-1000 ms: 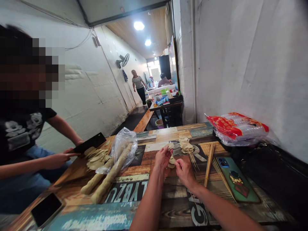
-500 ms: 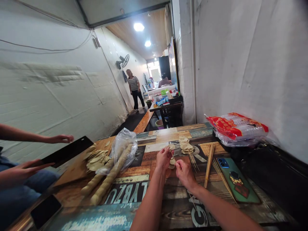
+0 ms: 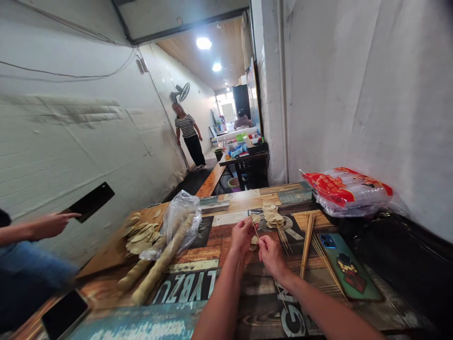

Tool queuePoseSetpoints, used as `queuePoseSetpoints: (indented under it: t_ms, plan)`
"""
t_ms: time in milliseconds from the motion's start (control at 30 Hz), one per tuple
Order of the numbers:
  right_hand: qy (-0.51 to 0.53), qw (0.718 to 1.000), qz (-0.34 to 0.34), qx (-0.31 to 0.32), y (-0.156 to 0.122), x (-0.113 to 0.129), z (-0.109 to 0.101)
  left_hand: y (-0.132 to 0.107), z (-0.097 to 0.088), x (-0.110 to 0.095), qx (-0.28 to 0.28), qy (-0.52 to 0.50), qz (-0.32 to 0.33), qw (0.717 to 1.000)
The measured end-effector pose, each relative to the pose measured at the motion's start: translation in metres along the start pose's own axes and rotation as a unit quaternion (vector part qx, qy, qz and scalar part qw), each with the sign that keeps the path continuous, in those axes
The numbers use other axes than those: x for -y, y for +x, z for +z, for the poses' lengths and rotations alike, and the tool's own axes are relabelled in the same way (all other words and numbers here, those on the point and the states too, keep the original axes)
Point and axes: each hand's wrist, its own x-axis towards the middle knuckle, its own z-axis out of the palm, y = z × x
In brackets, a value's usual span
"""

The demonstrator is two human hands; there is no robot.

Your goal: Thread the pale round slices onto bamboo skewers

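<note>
Pinched in the fingers of my left hand (image 3: pixel 243 233) is a thin pale round slice (image 3: pixel 255 218). Another slice (image 3: pixel 254 243) hangs just below, between my two hands. My right hand (image 3: pixel 272 252) is closed around a thin bamboo skewer (image 3: pixel 281 293), whose tail sticks out below the fist and whose upper part reaches the slices. Beyond my hands lies a small pile of skewered slices (image 3: pixel 273 216), their sticks pointing towards me. To the right rest a bundle of skewers (image 3: pixel 307 243) and several loose skewers (image 3: pixel 329 264).
On the left, a pile of slices (image 3: pixel 142 236) sits on a wooden board (image 3: pixel 102 257), beside long bumpy pale rolls (image 3: pixel 164 264) partly in a plastic bag (image 3: pixel 183 208). A co-worker's hand holds a dark cleaver (image 3: pixel 94 202). Phones (image 3: pixel 348 267), a red-printed pack (image 3: pixel 348 186) and a black bag (image 3: pixel 399 255) lie around.
The co-worker has swung the cleaver up and left, away from the board, and one of their hands has left view. A distant person has stepped left and nearer. My hands barely moved.
</note>
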Motion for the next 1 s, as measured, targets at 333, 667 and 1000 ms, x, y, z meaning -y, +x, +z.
queuePoseSetpoints:
  t_ms: [333,667,1000]
  plan:
    - [-0.001,1.0,0.026,-0.014,0.007,0.002,-0.006,-0.009,0.01,0.005,0.033,0.007,-0.018,0.999]
    - [0.035,0.996,0.064,-0.042,0.019,-0.002,-0.013,-0.014,0.015,0.02,0.028,0.01,-0.012,0.999]
    - [0.039,0.994,0.072,0.071,0.012,0.0,-0.009,0.0,0.002,-0.006,-0.062,-0.061,-0.021,0.996]
